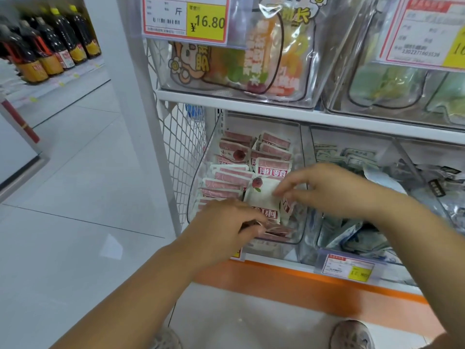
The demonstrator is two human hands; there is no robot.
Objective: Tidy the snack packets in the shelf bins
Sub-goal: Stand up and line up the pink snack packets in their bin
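Several small red-and-white snack packets [234, 176] stand in rows inside a clear plastic bin [201, 172] on the lower shelf. One white packet [263, 199] lies upside down on top, and my right hand [332, 190] pinches its right edge between thumb and fingers. My left hand [226, 227] is at the bin's front, its fingers curled around a bunch of red packets [274, 231] at the bottom front.
To the right, another clear bin [352, 157] holds pale green and dark packets. Larger fruit-snack bags [251, 59] fill bins on the shelf above. A white wire mesh panel [183, 137] closes the shelf's left end. Dark bottles [50, 44] stand across the aisle.
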